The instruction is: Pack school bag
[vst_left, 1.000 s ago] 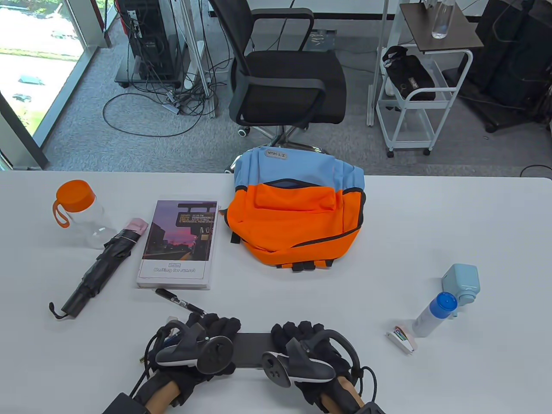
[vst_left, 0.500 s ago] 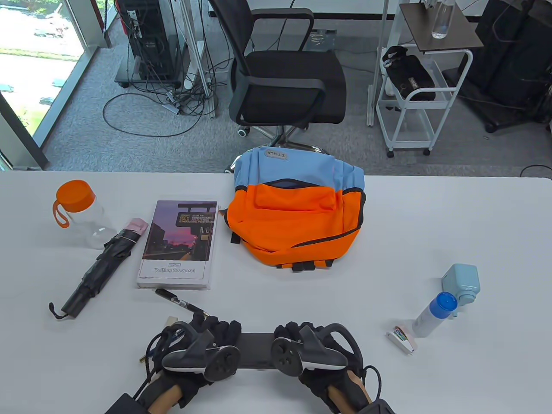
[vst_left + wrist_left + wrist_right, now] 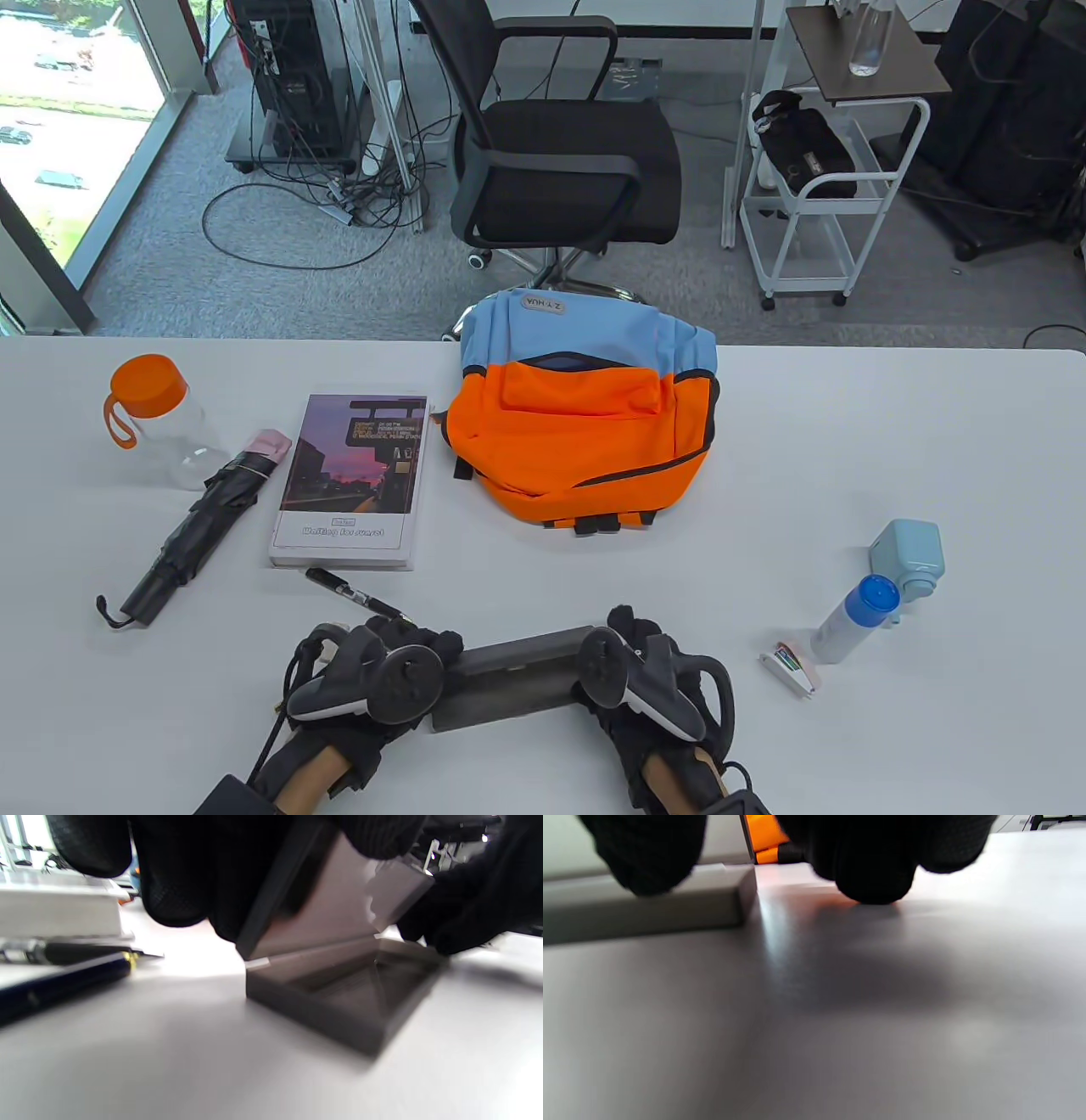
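Lifting the lid of the grey pencil case [image 3: 509, 679], the left hand [image 3: 382, 671] and right hand [image 3: 645, 671] grip its two ends; visible tray interior holds nothing. Pen [image 3: 352, 592] lies just beyond the left hand. Backpack [image 3: 581, 424] lies beyond both hands, its contents not visible.

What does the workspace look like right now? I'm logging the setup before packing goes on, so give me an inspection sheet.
Surface: white table, no spills seen.
Job's things: backpack lying flat, main zip partly open; book; folded umbrella; water bottle; pen; grey pencil case, lid lifted.
Clutter: blue-capped spray bottle, light blue gadget, small packet.
Grippers: left hand and right hand both hold the case; fingers on the lid.
Cables: glove leads at the wrists; tangle on the floor.
Surroundings: office chair, white cart.
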Demonstrator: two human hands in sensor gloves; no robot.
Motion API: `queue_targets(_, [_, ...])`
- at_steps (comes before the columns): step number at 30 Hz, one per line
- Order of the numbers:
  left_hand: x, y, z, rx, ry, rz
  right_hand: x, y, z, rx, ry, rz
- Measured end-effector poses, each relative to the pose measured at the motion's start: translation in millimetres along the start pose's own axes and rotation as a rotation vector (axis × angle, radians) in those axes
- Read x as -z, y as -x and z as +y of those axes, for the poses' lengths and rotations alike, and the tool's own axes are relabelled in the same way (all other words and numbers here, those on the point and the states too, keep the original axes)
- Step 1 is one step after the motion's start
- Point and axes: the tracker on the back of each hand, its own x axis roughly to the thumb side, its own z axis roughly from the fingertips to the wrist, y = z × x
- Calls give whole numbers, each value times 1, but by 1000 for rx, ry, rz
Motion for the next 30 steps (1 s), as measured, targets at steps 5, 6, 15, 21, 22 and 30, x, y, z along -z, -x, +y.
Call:
queue_targets(5, [26, 12, 17, 55, 57, 31, 4, -11, -2, 49, -40, -3])
queue_targets(6, [32, 15, 19, 50, 85, 36, 4, -12, -3, 48, -57, 8])
queue_targets(15, [89, 25, 13, 446, 219, 169, 5, -16, -2, 56, -153, 55])
queue_targets(21, [61, 17, 28, 402, 137, 176, 4, -14, -1, 71, -155, 52])
queue_targets(22, [53, 18, 34, 379, 127, 193, 4, -14, 0, 74, -154, 47])
queue_targets(30, [-47, 68, 20, 356, 153, 430, 5, -14, 0, 79, -172, 45])
